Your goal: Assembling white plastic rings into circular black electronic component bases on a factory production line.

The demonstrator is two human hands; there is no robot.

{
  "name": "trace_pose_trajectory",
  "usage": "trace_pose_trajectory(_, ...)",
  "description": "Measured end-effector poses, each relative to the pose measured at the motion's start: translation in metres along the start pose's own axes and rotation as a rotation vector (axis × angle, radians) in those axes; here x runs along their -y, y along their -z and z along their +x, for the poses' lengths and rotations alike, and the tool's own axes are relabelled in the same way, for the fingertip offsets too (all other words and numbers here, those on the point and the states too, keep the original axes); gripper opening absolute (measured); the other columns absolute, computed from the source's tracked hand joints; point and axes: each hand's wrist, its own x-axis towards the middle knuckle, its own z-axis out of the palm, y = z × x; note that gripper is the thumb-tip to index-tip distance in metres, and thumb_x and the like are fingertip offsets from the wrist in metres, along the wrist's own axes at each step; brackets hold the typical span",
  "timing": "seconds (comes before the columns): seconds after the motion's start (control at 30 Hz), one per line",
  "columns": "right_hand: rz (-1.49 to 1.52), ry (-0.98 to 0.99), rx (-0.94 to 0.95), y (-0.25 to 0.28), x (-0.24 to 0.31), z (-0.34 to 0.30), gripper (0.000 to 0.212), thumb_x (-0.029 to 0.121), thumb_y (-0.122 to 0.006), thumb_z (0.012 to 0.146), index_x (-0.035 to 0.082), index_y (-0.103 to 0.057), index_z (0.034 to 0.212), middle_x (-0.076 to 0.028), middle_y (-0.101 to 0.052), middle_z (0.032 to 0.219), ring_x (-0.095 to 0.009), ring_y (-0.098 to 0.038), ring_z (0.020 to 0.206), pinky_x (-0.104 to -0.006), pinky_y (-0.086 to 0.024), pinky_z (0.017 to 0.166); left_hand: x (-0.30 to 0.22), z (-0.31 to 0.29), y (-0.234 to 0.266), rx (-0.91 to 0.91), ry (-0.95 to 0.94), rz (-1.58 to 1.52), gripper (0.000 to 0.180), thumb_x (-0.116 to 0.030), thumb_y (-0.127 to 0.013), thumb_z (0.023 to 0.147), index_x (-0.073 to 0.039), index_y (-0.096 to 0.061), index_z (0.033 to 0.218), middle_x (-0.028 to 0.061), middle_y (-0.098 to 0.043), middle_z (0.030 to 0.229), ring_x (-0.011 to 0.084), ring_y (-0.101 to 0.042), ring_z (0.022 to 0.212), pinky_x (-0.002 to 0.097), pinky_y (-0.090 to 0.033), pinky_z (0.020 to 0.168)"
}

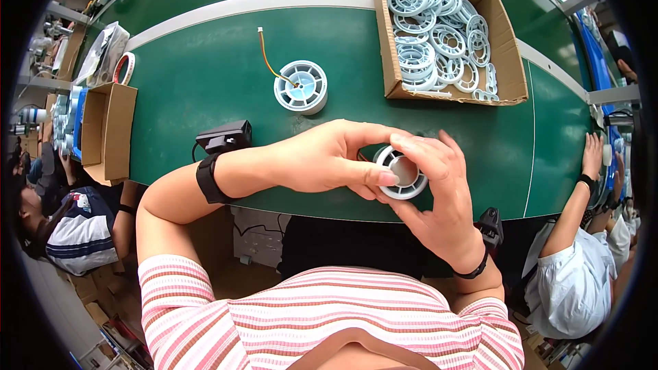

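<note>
Both my hands are closed round one round, pale-blue spoked part (403, 173) with a grey disc in its middle, held above the green table near its front edge. My left hand (343, 157) grips it from the left, the thumb lying on the face. Fingers of my right hand (439, 185) wrap its far and right sides, so much of its rim is hidden. Farther off, a similar white, drum-shaped spoked part (301, 88) stands on the table, with thin red, yellow and dark wires rising from its centre to a small white connector.
At the back right is a cardboard box (517, 89) holding many pale-blue spoked rings (447, 41). A black device (225, 138) lies beside my left forearm. Another cardboard box (118, 133) and a tape roll (124, 68) are at the left. Other people sit at both sides.
</note>
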Motion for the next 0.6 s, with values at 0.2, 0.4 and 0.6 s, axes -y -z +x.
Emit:
trace_pose_trajectory(0.2, -0.264, -0.065, -0.114, 0.023, 0.001, -0.013, 0.068, 0.003, -0.084, 0.073, 0.010, -0.057, 0.135, -0.009, -0.064, 0.136, -0.035, -0.057, 0.127, -0.0547, -0.035, 0.115, -0.019, -0.033, -0.003, -0.348, -0.542, 1.193, 0.056, -0.019, -0.079, 0.092, -0.001, -0.057, 0.140, 0.0159, -0.063, 0.126, 0.0261, -0.070, 0.100, 0.0326, -0.060, 0.075)
trace_pose_trajectory(0.4, -0.676, -0.280, -0.431, 0.066, -0.031, -0.030, 0.055, -0.002, -0.076, 0.081, 0.006, -0.059, 0.133, -0.013, -0.062, 0.139, -0.036, -0.053, 0.134, -0.0470, -0.037, 0.116, -0.049, -0.051, 0.017, -0.802, -0.550, 1.782, 0.058, -0.028, -0.081, 0.088, 0.003, -0.058, 0.132, 0.0216, -0.061, 0.126, 0.0412, -0.066, 0.101, 0.0421, -0.057, 0.081)
trace_pose_trajectory(0.6, -0.205, -0.060, -0.353, 0.030, 0.000, -0.008, 0.051, -0.004, -0.074, 0.084, 0.003, -0.059, 0.133, -0.017, -0.063, 0.135, -0.034, -0.060, 0.125, -0.0424, -0.045, 0.108, -0.024, -0.032, 0.013, -0.636, -0.311, 1.567, 0.069, -0.033, -0.082, 0.087, 0.002, -0.053, 0.138, 0.0211, -0.061, 0.126, 0.0405, -0.065, 0.105, 0.0425, -0.056, 0.086)
